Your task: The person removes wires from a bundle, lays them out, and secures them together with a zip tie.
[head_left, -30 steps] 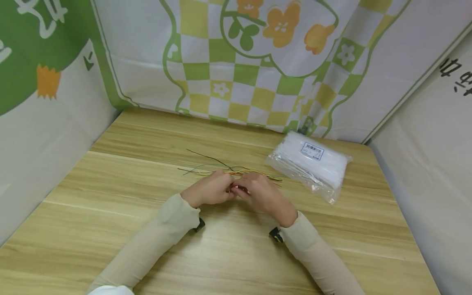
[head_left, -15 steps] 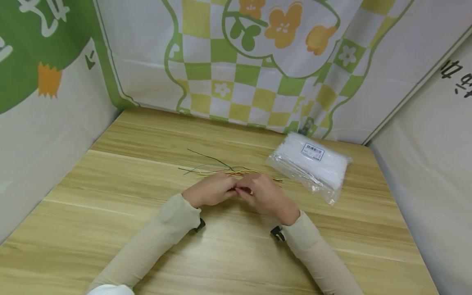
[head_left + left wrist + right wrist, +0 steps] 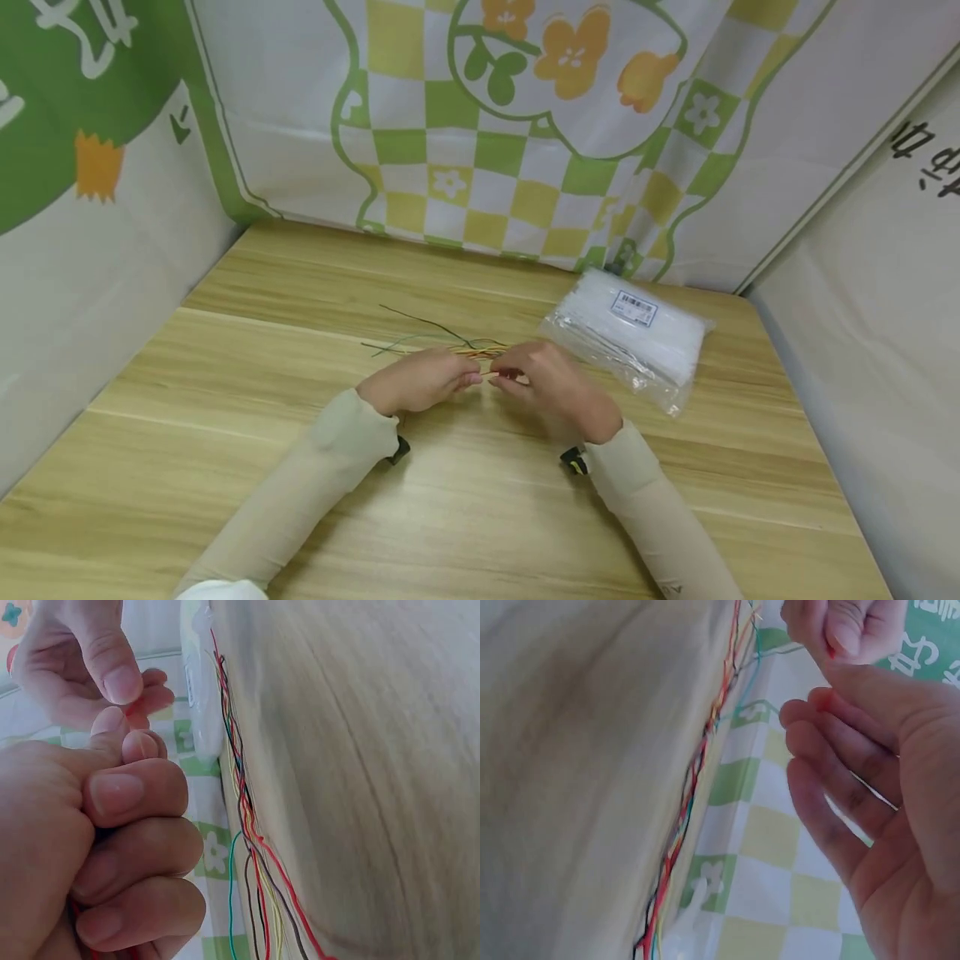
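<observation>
My left hand (image 3: pixel 423 379) has its fingers curled, and red wire (image 3: pixel 73 909) shows inside its palm in the left wrist view. Its thumb and index finger pinch the wire near their tips. Just to the right, my right hand (image 3: pixel 558 387) holds the short stretch of red wire (image 3: pixel 489 373) between thumb and fingertips, its other fingers loosely bent. A small gap separates the two hands. Behind them, a loose bundle of thin wires (image 3: pixel 682 817) in red, black, yellow and green lies along the table. The wire's ends are hidden by the fingers.
A clear plastic bag of white strips (image 3: pixel 637 333) with a barcode label lies at the back right of the wooden table (image 3: pixel 480 517). Printed cloth walls (image 3: pixel 495 150) enclose the table at the back and both sides.
The hands were touching and have drawn slightly apart, the left going left and the right going right. A short piece of red wire now shows between them. The bundle and bag stay put.
</observation>
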`<state>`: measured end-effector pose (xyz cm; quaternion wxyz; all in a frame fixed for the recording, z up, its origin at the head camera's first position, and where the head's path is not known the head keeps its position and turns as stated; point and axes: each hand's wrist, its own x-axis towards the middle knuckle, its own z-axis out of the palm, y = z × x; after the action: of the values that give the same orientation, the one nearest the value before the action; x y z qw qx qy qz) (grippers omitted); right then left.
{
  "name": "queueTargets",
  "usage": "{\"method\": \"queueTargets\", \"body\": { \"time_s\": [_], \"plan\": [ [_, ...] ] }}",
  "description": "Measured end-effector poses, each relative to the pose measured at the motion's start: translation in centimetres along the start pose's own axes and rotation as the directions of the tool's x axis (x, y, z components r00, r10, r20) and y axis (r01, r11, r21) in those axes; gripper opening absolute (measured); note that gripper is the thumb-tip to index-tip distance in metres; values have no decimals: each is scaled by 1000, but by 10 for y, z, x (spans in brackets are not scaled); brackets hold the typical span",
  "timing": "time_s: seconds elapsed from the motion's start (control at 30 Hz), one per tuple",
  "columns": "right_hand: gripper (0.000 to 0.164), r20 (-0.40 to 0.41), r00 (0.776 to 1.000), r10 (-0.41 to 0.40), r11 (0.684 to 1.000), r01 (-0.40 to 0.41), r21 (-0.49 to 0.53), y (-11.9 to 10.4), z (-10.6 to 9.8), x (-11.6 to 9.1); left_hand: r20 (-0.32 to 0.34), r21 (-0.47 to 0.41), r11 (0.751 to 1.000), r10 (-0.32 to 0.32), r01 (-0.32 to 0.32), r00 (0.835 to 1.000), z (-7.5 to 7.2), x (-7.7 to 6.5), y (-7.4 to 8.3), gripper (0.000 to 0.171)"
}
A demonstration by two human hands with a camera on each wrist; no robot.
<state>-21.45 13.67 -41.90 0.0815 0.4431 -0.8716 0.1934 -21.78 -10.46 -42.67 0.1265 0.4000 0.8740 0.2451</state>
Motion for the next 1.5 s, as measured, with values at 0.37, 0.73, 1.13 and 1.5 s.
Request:
{"method": "queueTargets", "body": {
  "time_s": [0.37,0.73,1.13,1.5],
  "plan": [
    [15,-83,990,-115,993,112,-33,15,-2,-3,12,-91,995,-38,39,999,-14,-6,-16,33],
    [24,-94,985,145,987,-152,-62,54,-35,-26,-81,-172,982,-99,84,992,-45,-34,-50,34],
    [27,-61,962,265,963,-267,-22,76,-35,-41,-160,-40,995,-94,88,983,-58,-49,-66,41],
    [28,-37,959,280,960,-281,-13,75,-36,-40,-324,177,982,-6,66,946,-60,-50,-65,40]
  ]
}}
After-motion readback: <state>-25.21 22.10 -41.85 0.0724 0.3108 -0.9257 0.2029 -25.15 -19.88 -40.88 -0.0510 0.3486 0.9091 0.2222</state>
